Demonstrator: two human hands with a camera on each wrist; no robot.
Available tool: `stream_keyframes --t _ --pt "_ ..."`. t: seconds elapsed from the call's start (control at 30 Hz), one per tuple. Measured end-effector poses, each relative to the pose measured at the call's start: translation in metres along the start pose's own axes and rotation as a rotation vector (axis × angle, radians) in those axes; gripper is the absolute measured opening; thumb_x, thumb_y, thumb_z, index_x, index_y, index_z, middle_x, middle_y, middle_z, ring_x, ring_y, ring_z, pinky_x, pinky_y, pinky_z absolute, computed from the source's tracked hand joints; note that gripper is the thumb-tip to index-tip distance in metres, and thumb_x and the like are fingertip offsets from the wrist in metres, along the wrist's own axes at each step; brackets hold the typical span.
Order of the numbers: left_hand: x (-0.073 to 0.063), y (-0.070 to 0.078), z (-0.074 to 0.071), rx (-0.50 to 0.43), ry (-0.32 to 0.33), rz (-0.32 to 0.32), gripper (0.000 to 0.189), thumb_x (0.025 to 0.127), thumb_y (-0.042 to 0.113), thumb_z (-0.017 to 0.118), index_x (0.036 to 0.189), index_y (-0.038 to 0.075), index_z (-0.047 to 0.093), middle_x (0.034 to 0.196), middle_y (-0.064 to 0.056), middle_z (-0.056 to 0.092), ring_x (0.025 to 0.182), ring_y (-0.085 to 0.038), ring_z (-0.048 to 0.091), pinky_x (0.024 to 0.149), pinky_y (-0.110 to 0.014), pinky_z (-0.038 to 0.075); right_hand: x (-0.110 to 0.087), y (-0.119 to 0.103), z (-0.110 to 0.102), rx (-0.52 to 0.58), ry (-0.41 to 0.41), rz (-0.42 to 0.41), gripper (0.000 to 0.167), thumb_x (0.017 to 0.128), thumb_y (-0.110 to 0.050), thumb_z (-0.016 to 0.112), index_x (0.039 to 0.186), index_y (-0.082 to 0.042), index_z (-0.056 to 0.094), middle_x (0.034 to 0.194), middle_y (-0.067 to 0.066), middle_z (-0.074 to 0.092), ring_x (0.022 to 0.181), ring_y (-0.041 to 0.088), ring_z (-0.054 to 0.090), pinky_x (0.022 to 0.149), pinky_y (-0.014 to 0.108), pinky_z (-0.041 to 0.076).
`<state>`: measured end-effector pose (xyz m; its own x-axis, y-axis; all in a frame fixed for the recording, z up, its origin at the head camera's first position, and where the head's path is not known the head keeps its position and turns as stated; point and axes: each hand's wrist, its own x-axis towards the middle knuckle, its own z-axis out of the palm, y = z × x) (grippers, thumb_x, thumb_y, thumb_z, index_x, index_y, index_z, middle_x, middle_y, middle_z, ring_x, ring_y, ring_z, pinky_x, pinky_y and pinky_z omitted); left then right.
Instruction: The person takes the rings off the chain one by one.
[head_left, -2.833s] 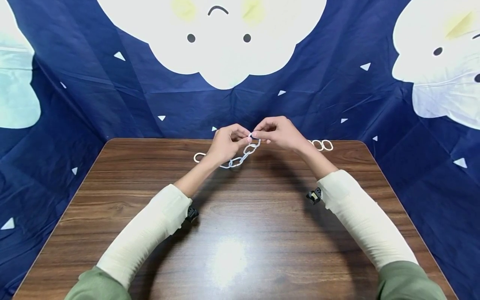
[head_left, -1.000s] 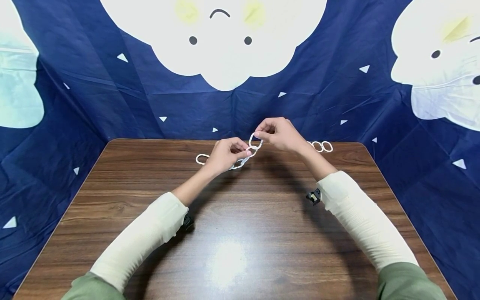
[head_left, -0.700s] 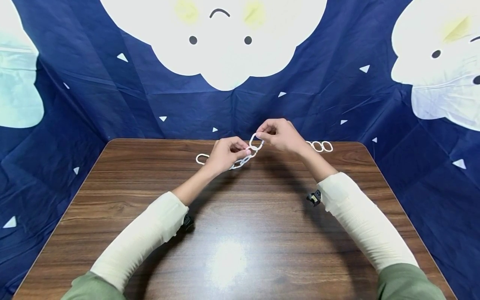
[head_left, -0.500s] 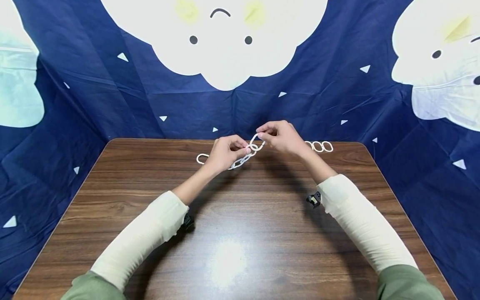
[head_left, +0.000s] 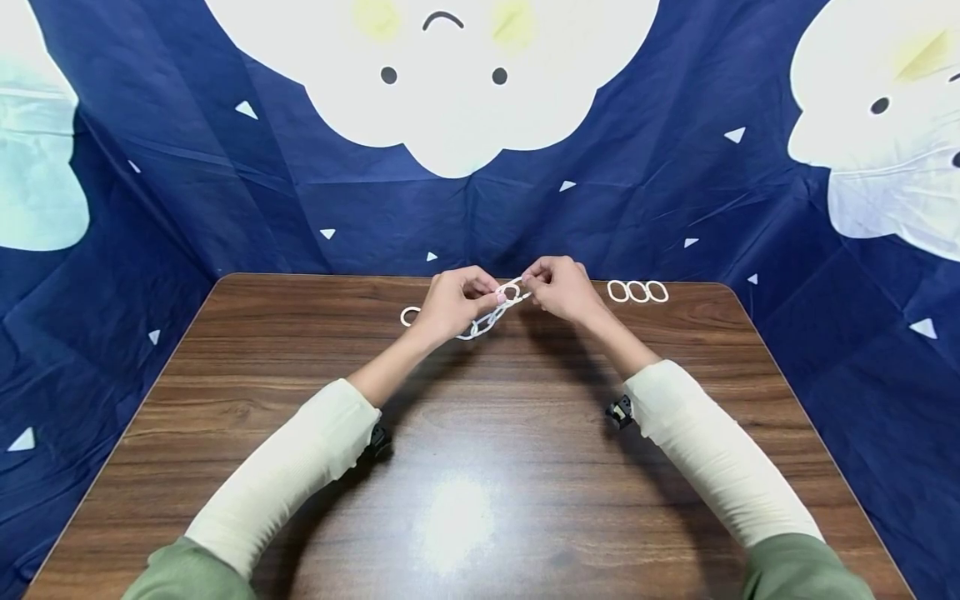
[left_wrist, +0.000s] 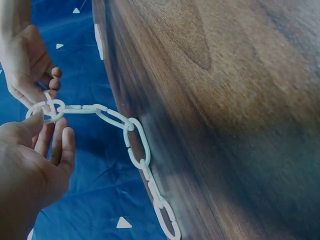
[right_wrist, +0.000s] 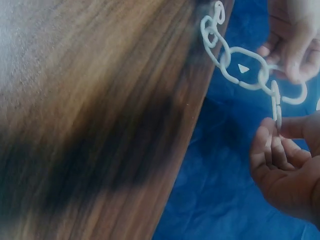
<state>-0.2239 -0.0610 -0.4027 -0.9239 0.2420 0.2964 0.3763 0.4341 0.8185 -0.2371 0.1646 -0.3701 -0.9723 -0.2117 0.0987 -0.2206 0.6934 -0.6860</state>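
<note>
A chain of white plastic links (left_wrist: 138, 145) hangs from the fingers and runs down to the table in the left wrist view. My left hand (head_left: 457, 302) pinches the link near the chain's upper end. Threaded through that one is an end link (right_wrist: 276, 105), which my right hand (head_left: 561, 287) pinches between thumb and fingers. Both hands are close together above the table's far edge. In the right wrist view a gap shows in the link at the left hand's fingers. The left hand hides part of the chain in the head view; its far end link (head_left: 409, 317) pokes out beyond.
Several loose-looking white links (head_left: 637, 291) lie in a row at the far right of the wooden table (head_left: 525, 467). Behind the table hangs a dark blue cloth (head_left: 375, 212) with white cloud shapes. A black wrist camera (head_left: 620, 412) sits under the right sleeve.
My right hand has come down with the end link, which has tipped from upright to nearly level. Earlier both hands met at the end link; my left hand has since dropped to the link below.
</note>
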Motion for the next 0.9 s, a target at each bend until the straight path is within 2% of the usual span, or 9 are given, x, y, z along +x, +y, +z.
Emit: stream_keyframes --t 0.13,0.2,0.43,0.6,0.77,0.9 --pt "-0.001 0.002 0.000 -0.006 -0.007 0.002 0.012 0.097 0.013 0.091 0.103 0.006 0.084 0.098 -0.011 0.087 0.084 -0.015 0.077 0.077 -0.021 0.055 0.000 0.001 0.007 0.007 0.040 0.023 0.020 0.109 -0.021 0.065 0.107 -0.009 0.082 0.078 0.006 0.078 0.061 0.009 0.066 0.058 0.021 0.050" --pt "-0.001 0.003 0.001 -0.002 -0.010 0.006 0.012 0.096 0.013 0.091 0.103 0.006 0.083 0.099 -0.011 0.087 0.086 -0.017 0.078 0.079 -0.021 0.056 0.000 0.001 0.009 0.025 0.057 0.039 0.020 0.109 -0.020 0.064 0.107 -0.009 0.081 0.077 0.008 0.078 0.061 0.011 0.067 0.058 0.022 0.050" --pt "0.000 0.003 0.003 0.000 0.003 0.007 0.014 0.094 0.012 0.093 0.100 0.006 0.082 0.098 -0.012 0.087 0.087 -0.018 0.079 0.081 -0.022 0.056 0.002 -0.003 0.018 0.160 0.116 0.122 0.020 0.107 -0.016 0.062 0.110 -0.005 0.079 0.081 0.009 0.080 0.064 0.023 0.076 0.054 0.021 0.055" --pt "0.000 0.003 0.005 -0.018 0.001 0.016 0.014 0.094 0.011 0.093 0.102 0.005 0.082 0.098 -0.012 0.086 0.086 -0.017 0.078 0.079 -0.019 0.055 0.002 -0.005 0.025 0.202 0.132 0.170 0.021 0.107 -0.014 0.059 0.112 -0.001 0.075 0.092 0.020 0.083 0.068 0.031 0.077 0.050 0.020 0.053" --pt "-0.001 0.004 0.005 -0.026 -0.004 0.019 0.014 0.095 0.010 0.092 0.102 0.004 0.081 0.099 -0.013 0.086 0.088 -0.020 0.080 0.079 -0.020 0.056 0.003 -0.005 0.031 0.149 0.140 0.198 0.023 0.108 -0.018 0.058 0.114 -0.002 0.073 0.092 0.020 0.084 0.058 0.017 0.070 0.052 0.020 0.050" --pt "0.000 0.004 0.005 -0.029 -0.005 0.017 0.014 0.096 0.009 0.091 0.104 0.003 0.081 0.100 -0.015 0.086 0.090 -0.024 0.081 0.082 -0.021 0.058 0.004 -0.006 0.033 0.134 0.157 0.227 0.027 0.111 -0.023 0.058 0.119 -0.002 0.073 0.085 0.012 0.083 0.059 0.006 0.064 0.059 0.021 0.048"
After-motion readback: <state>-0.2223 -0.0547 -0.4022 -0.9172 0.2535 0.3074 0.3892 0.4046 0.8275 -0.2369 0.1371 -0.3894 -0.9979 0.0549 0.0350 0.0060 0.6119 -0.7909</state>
